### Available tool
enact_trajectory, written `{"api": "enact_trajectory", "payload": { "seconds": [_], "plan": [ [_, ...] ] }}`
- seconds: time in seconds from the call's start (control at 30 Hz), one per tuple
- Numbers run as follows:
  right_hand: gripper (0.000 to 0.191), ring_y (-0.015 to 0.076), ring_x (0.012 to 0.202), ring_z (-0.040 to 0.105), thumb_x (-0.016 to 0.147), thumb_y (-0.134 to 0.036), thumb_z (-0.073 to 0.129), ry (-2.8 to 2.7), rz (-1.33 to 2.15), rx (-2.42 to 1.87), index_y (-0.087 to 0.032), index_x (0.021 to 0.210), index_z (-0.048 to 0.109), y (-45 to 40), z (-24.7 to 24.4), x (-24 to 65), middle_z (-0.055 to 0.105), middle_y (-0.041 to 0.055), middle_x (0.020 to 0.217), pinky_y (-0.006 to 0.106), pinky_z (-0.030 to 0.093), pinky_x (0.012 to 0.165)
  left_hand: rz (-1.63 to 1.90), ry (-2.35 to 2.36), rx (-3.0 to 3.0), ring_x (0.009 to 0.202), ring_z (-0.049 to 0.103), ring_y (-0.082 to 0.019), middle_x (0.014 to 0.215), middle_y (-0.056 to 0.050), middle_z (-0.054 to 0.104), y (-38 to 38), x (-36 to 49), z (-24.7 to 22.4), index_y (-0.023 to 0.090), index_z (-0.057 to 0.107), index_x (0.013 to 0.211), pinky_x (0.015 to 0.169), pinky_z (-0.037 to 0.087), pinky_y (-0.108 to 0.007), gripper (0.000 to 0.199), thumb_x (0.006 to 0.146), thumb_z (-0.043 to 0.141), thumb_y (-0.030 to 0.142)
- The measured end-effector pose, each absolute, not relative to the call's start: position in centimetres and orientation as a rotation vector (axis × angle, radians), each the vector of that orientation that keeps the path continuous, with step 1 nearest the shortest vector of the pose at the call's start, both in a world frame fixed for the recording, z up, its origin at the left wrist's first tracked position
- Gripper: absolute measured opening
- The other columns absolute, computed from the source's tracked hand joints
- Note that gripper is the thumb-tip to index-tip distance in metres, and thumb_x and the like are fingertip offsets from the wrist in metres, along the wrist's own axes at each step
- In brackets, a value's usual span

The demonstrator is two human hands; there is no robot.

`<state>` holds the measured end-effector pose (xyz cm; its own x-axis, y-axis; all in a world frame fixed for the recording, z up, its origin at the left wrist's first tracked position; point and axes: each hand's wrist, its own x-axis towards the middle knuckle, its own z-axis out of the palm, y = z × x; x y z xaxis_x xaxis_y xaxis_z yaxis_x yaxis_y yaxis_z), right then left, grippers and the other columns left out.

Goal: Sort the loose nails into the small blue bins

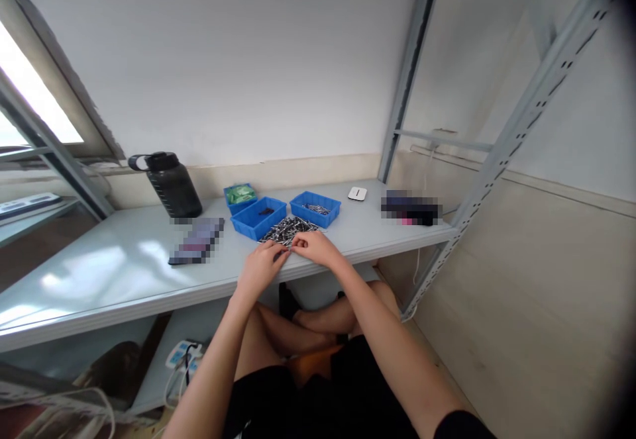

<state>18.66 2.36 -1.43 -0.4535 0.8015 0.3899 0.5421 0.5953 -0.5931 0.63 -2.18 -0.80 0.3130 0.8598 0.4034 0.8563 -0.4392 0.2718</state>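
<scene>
A heap of small black and silver metal pieces [287, 228], perhaps screws or pins, lies near the front edge of the table. At its near side my left hand [261, 265] and my right hand [314, 247] meet, fingertips almost touching. Both hands have thumb and fingers pinched together; whatever is between them is too small to name. Just behind the heap stand two blue bins: the left blue bin [253, 227] holds a few dark pieces [267, 212], the right blue bin [332, 216] some silver pieces [317, 208].
A smaller blue bin [229, 204] with a green packet [240, 193] sits behind. To the left are a dark water bottle [175, 187] and a blurred flat object [199, 239]. A white square item [358, 193] lies right, before a blurred dark object [410, 208]. Metal shelf posts [497, 181] flank the table.
</scene>
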Motion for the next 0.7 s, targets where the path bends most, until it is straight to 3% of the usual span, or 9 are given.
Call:
{"api": "enact_trajectory", "payload": {
  "seconds": [0.13,0.4,0.7],
  "plan": [
    [0.008,0.0126,0.067,0.059,0.080,-0.022,0.061,-2.147,0.529,-1.050,-0.020,0.086,0.065,2.3,-1.4,18.7,0.066,-0.0011,0.070,0.021,0.039,0.062,0.834,1.726,2.496,0.088,0.059,-0.024,0.088,-0.007,0.064,-2.1,0.8,-0.9,0.019,0.063,0.086,0.074,0.042,-0.031,0.021,0.088,0.043,0.027],
    [0.014,0.0140,0.071,0.062,0.083,-0.024,0.058,-2.101,0.525,-1.066,-0.022,0.096,0.064,2.2,-1.3,18.7,0.068,-0.0005,0.075,0.023,0.041,0.065,1.105,1.590,2.070,0.073,0.062,-0.020,0.081,-0.005,0.068,-0.6,0.1,-1.3,0.018,0.062,0.087,0.069,0.044,-0.029,0.022,0.085,0.046,0.033],
    [0.013,0.0154,0.079,0.064,0.085,-0.023,0.053,-2.086,0.479,-1.029,-0.021,0.091,0.065,2.0,-1.1,18.9,0.070,0.0022,0.084,0.024,0.043,0.070,1.205,1.336,2.005,0.068,0.060,-0.017,0.074,-0.003,0.067,1.1,2.1,-1.1,0.017,0.063,0.081,0.065,0.044,-0.026,0.017,0.080,0.051,0.030]
  ]
}}
